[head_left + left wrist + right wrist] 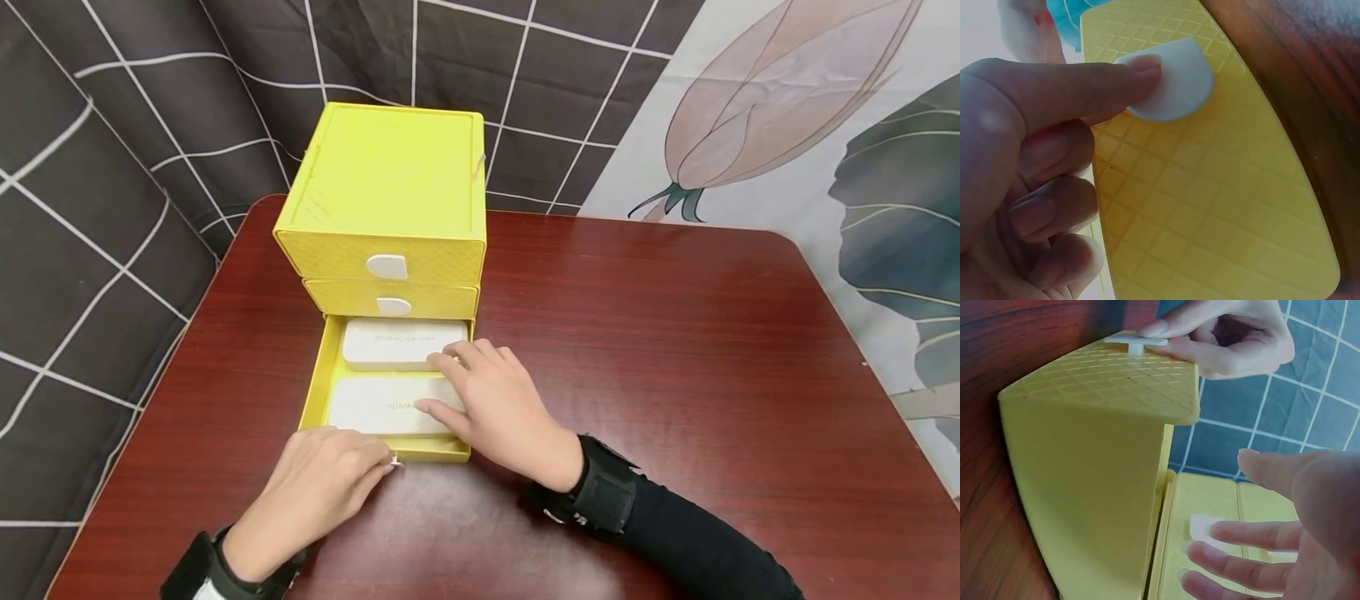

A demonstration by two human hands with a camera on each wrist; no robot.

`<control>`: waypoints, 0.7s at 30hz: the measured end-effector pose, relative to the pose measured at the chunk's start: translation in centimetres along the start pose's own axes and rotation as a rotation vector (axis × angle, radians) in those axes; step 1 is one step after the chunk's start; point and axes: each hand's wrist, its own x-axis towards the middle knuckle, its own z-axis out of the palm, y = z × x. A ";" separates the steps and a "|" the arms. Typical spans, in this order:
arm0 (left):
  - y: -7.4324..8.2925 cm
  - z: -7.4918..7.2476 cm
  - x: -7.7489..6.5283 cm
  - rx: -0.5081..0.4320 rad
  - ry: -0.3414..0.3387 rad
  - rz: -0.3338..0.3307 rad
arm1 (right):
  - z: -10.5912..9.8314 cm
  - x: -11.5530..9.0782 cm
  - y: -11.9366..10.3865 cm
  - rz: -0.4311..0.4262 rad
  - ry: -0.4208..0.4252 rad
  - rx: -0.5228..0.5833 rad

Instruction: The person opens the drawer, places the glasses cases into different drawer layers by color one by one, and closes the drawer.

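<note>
A yellow drawer unit point(397, 175) stands on the table with its bottom drawer point(433, 457) pulled out. Inside that drawer lie two white boxes, a back box point(390, 343) and a front box point(367, 407), both with faint lettering. My left hand point(318, 475) pinches the drawer's white knob point(1185, 78) between thumb and finger. Over the drawer's right side is my right hand point(502, 404), fingers spread and thumb apart, covering the right ends of the boxes from above. Nothing shows in its grasp in the right wrist view; whether its fingertips touch a box I cannot tell.
Above the pulled-out drawer are two shut drawers with a white upper knob point(387, 267) and a white middle knob point(393, 307). The reddish-brown table point(637, 358) extends to the right. A dark gridded cloth point(97, 225) hangs at the left and behind.
</note>
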 end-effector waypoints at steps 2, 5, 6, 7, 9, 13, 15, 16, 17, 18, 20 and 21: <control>-0.1 0.0 0.2 0.004 0.004 0.005 | -0.2 -0.3 0.3 0.012 0.008 0.010; -0.3 -0.1 0.4 0.014 0.012 0.012 | -0.4 -0.7 0.8 0.028 0.010 0.015; -0.3 -0.1 0.5 0.019 0.018 0.016 | -0.5 -0.9 1.0 0.032 0.008 0.015; -0.4 -0.1 0.5 0.028 0.022 0.019 | -0.6 -1.0 1.1 0.038 0.005 0.015; -0.5 0.0 0.7 0.040 0.024 0.022 | -0.7 -1.3 1.3 0.052 -0.002 0.016; -0.9 0.0 1.0 0.056 0.016 0.019 | -0.8 -1.9 1.7 0.084 -0.008 0.019; -1.1 0.1 1.2 0.059 0.008 0.013 | -0.9 -2.2 2.0 0.097 -0.008 0.017; -1.2 0.1 1.3 0.062 0.004 0.010 | -0.9 -2.3 2.1 0.104 -0.009 0.017; -1.3 0.1 1.4 0.064 0.001 0.006 | -0.9 -2.4 2.2 0.111 -0.009 0.013; -1.4 0.1 1.5 0.066 -0.001 0.004 | -0.9 -2.6 2.3 0.119 -0.010 0.010; -1.6 0.2 1.7 0.070 -0.002 0.003 | -0.9 -2.8 2.6 0.131 -0.009 0.003; -1.7 0.2 1.7 0.072 0.002 0.005 | -0.9 -2.9 2.7 0.137 -0.008 -0.001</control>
